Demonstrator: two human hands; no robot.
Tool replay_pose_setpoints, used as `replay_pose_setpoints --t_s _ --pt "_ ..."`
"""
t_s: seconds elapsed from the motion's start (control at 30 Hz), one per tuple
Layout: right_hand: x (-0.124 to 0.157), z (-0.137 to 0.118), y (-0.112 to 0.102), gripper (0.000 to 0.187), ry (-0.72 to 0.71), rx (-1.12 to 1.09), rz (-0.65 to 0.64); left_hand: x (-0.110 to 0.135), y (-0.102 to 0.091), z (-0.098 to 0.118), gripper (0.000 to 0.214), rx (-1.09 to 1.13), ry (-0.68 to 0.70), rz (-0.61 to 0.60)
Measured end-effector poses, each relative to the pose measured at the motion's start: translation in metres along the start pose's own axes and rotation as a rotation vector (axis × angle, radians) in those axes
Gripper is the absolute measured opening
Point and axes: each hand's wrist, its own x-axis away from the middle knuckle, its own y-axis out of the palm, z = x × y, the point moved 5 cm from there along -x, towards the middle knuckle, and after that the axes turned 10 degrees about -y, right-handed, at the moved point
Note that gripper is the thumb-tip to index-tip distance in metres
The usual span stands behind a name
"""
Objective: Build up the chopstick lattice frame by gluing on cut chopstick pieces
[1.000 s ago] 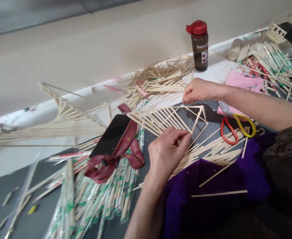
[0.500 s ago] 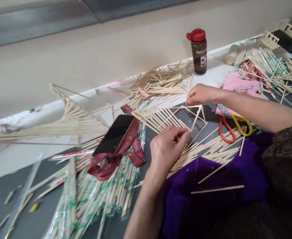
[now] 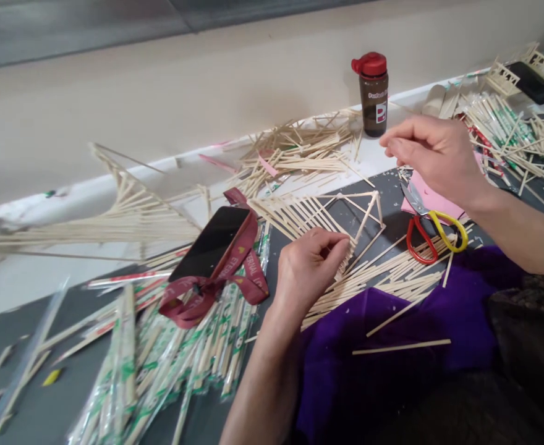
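A small frame of thin wooden sticks (image 3: pixel 332 213) lies on the dark table top (image 3: pixel 86 395), with a triangular end towards the right. My left hand (image 3: pixel 311 266) pinches its near edge with fingers closed. My right hand (image 3: pixel 432 154) hovers in the air above and to the right of the frame, fingers loosely curled, with nothing visible in them. Loose sticks (image 3: pixel 392 278) lie just right of my left hand, partly on a purple cloth (image 3: pixel 411 346).
Red and yellow scissors (image 3: pixel 432 232) lie on pink paper right of the frame. A black phone (image 3: pixel 214 242) with a maroon lanyard (image 3: pixel 239 272) lies to the left. Wrapped chopsticks (image 3: pixel 170 364) cover the near left. A brown bottle with red cap (image 3: pixel 374 93) stands at the back.
My right hand has let go of the frame's far top corner and lifted up to the right. My left hand keeps its pinch on the frame's near edge.
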Motion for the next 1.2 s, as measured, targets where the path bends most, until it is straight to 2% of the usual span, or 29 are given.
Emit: replay_pose_setpoints --t_s 0.1,0.17,0.23,0.33,0.47,0.63,0.83,1.0,1.1,1.2 --pt "0.008 -0.038 0.002 0.029 -0.298 0.262 -0.179 0.0 -0.012 0.0 0.014 0.033 -0.015 0.061" --pt "0.015 -0.058 0.017 0.029 -0.512 0.428 -0.366 0.002 -0.024 0.0 0.012 0.061 -0.031 0.135" --pt "0.023 -0.067 0.036 0.024 -0.648 0.552 -0.529 0.005 -0.036 0.001 0.012 0.079 -0.039 0.202" --pt "0.032 -0.067 0.057 0.017 -0.738 0.636 -0.648 0.011 -0.05 0.006 0.012 0.092 -0.019 0.263" --pt "0.041 -0.058 0.071 0.014 -0.795 0.67 -0.68 0.018 -0.063 0.016 0.011 0.099 0.026 0.307" --pt "0.045 -0.051 0.077 0.015 -0.818 0.709 -0.631 0.024 -0.071 0.024 0.012 0.103 0.05 0.331" --pt "0.045 -0.047 0.084 0.022 -0.825 0.723 -0.574 0.025 -0.068 0.027 0.014 0.093 0.09 0.332" --pt "0.048 -0.052 0.075 0.028 -0.902 0.742 -0.326 0.023 -0.064 0.027 0.014 0.088 0.09 0.301" --pt "0.049 -0.063 0.059 0.03 -0.898 0.807 -0.169 0.022 -0.06 0.026 0.014 0.102 0.084 0.279" --pt "0.052 -0.078 0.036 0.025 -0.856 0.839 -0.071 0.019 -0.051 0.023 0.012 0.194 0.028 0.202"
